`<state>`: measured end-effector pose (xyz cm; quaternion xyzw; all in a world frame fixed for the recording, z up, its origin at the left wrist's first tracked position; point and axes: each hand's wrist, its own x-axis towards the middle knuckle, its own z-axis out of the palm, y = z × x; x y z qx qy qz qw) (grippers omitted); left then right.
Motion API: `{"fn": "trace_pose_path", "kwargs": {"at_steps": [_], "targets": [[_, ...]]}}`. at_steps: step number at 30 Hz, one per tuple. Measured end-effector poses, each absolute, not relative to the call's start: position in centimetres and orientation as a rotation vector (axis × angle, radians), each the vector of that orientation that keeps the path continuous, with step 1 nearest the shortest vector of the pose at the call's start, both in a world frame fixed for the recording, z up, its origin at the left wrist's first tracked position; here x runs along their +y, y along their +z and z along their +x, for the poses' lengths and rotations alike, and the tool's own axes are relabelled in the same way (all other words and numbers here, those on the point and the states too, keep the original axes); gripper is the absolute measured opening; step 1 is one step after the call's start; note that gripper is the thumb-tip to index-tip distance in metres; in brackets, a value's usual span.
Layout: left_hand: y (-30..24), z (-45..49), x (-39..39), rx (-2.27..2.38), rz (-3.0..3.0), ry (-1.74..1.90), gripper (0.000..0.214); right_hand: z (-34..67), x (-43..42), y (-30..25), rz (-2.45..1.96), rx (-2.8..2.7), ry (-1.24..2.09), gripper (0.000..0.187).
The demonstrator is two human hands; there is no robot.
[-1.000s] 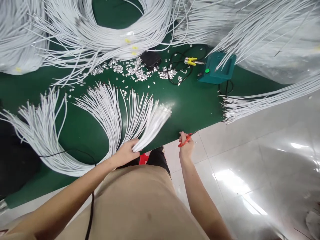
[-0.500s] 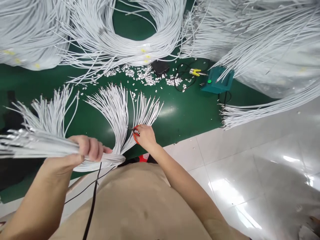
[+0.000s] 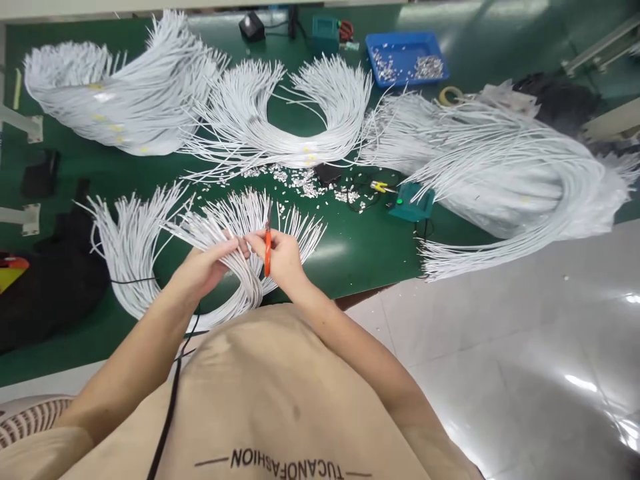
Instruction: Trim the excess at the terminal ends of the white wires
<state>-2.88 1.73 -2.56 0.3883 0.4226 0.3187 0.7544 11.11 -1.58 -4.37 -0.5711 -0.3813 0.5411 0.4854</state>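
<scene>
My left hand point(image 3: 205, 268) is closed around a bundle of white wires point(image 3: 246, 279), its thumb lying across them. The wires' loose ends fan up and left over the table. Close beside it, my right hand point(image 3: 286, 260) grips orange-handled pliers point(image 3: 268, 252), their slim dark tip pointing away from me. The thumb and fingertips of that hand meet the wires near my left fingers; whether they pinch a single wire I cannot tell. Behind both hands spread more white wire ends point(image 3: 306, 230) of a looped bundle on the green table point(image 3: 345, 257).
Large coils of white wire point(image 3: 295, 155) lie farther back, beyond scattered small silvery pieces point(image 3: 305, 181). A teal box point(image 3: 413, 205) stands to the right, near a yellow clip point(image 3: 383, 187). A blue tray point(image 3: 407, 41) is at the back. Dark cloth point(image 3: 55, 300) lies left.
My left hand has brought its wire bundle from the left to the middle, wire ends now pointing away. My right hand has moved slightly left to meet it, the pliers turned upright. The view has tilted.
</scene>
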Motion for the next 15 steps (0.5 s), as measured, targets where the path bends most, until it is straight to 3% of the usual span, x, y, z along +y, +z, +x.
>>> {"fn": "trace_pose_path", "kwargs": {"at_steps": [8, 12, 15], "targets": [[-0.4, -3.3, 0.9, 0.973, 0.921, 0.676, 0.028, 11.2, -1.6, -2.0, -1.249, -0.854, 1.343, 0.029], [0.5, -3.4, 0.8, 0.972, 1.002, 0.613, 0.017, 11.8, -1.3, -0.9, -1.164, -0.848, 1.420, 0.028], [0.6, -3.0, 0.8, 1.007, 0.996, 0.610, 0.036, 12.0, -1.2, -0.9, -1.091, -0.842, 1.532, 0.029]]}}
